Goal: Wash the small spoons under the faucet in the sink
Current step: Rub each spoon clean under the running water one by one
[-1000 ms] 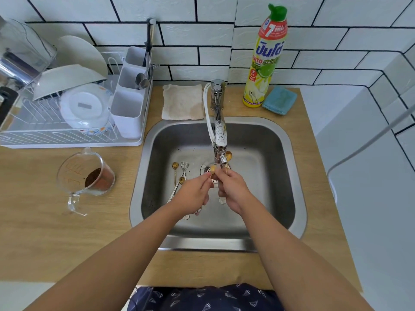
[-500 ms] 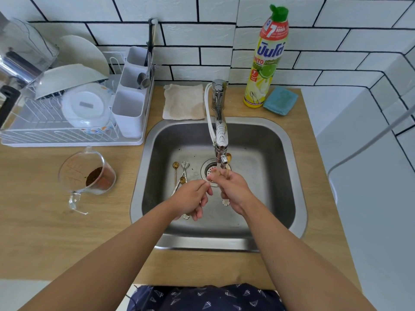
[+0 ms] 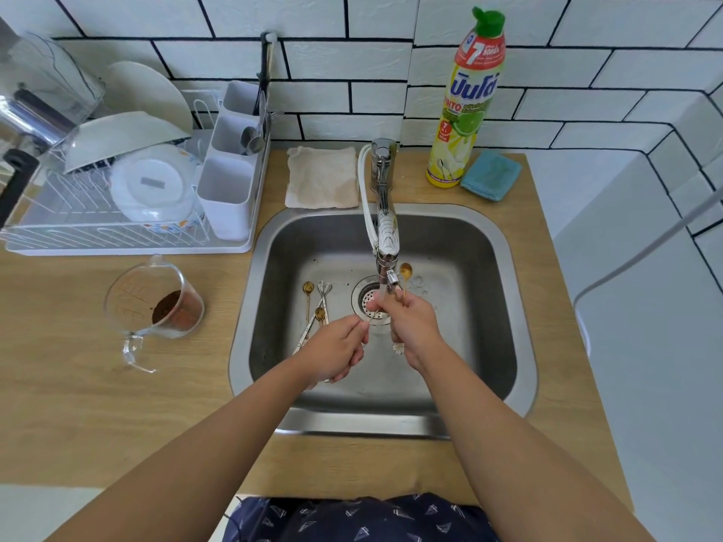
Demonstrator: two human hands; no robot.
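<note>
While both hands [image 3: 375, 330] pinch one gold spoon [image 3: 405, 276] under the faucet [image 3: 387, 244], rinsing proceeds; next, spoons lying left [image 3: 316, 307] need pickup.

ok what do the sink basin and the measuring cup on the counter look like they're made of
Sink basin: apparently brushed stainless steel, grey with a dull, streaky sheen. Measuring cup: clear glass or plastic, hard to tell which; the brown contents show through its wall.

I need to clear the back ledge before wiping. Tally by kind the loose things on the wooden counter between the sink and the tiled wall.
Dish soap bottle: 1
Blue sponge: 1
Beige cloth: 1
Total: 3
</note>
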